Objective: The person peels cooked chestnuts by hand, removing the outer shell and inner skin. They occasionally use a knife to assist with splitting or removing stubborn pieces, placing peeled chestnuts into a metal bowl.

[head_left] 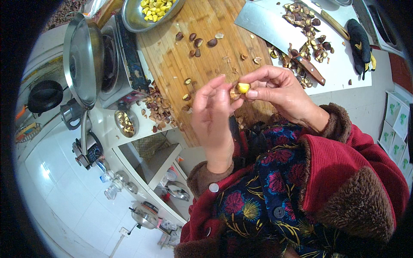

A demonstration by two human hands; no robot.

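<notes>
A chestnut [243,88], peeled yellow on one side, is held over the wooden board by my two hands. My right hand [279,88] pinches it between thumb and forefinger. My left hand [214,114], slightly blurred, closes on its other side, where some brown shell [234,93] still clings. Several unpeeled chestnuts [198,42] lie farther up the cutting board [219,19], and loose bits of shell are scattered around them. A steel bowl [137,29] at the board's far left corner holds several peeled yellow chestnuts [155,9].
A cleaver [271,28] and a wooden-handled knife [309,69] lie at the right among shell heaps [318,49]. Beyond them is a dark glove [358,45]. Left of the board are more shells [158,107], a small dish [126,124] and a stove [122,60] with a large pan [81,60].
</notes>
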